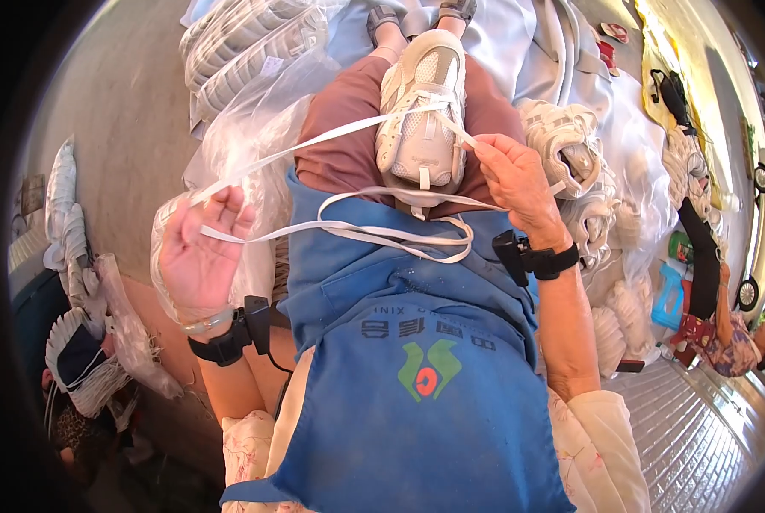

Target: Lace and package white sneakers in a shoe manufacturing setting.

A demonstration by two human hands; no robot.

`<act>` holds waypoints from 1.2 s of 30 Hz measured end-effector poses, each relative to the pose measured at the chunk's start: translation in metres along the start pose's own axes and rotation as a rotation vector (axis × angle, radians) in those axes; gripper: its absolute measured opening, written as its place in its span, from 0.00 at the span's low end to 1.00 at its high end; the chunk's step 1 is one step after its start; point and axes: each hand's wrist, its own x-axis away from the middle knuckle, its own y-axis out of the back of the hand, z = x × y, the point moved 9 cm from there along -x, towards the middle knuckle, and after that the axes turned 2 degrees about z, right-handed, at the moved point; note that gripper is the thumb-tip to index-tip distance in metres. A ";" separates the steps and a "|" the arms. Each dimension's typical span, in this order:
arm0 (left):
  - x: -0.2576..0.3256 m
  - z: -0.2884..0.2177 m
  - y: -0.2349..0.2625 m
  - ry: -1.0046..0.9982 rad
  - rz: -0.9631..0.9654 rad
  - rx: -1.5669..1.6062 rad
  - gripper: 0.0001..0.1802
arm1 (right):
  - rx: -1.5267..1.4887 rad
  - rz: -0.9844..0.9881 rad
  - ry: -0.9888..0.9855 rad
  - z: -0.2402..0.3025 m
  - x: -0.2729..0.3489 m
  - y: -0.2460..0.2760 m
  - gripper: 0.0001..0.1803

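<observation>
A cream and white sneaker (428, 152) lies across my lap between my thighs, its toe pointing away from me. A long white shoelace (327, 135) runs from its upper out to my left hand (204, 252). That hand is raised with the palm turned up and the fingers curled, the lace passing around them and back toward my lap. To the right of the sneaker, my right hand (519, 181) pinches the lace close to the eyelets. A slack stretch of lace loops over my blue apron (416, 342). Both wrists carry black strapped devices.
More sneakers (566, 150) are piled just right of my leg. Bundles of pale shoes in clear plastic (254, 47) lie at the far left. White lace bundles (79, 350) hang at the left. A blue jug (669, 295) and a seated person (733, 338) are at the right.
</observation>
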 end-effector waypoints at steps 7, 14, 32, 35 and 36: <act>0.090 -0.142 0.058 -0.892 -0.770 -0.021 0.14 | 0.116 -0.125 -0.058 -0.008 -0.008 0.096 0.10; 0.263 -0.312 0.159 -1.149 -0.556 -0.045 0.07 | 0.359 -0.483 0.063 0.009 -0.010 0.160 0.11; -0.027 -0.058 0.000 -0.289 -0.271 -1.006 0.15 | 1.153 -0.001 0.713 0.048 0.038 -0.005 0.07; -0.083 0.010 -0.046 -0.073 -0.105 -1.185 0.16 | 1.382 0.056 0.707 0.016 0.047 -0.031 0.04; -0.098 0.025 -0.054 -0.086 -0.059 -1.293 0.17 | 1.379 0.058 0.706 0.013 0.050 -0.033 0.04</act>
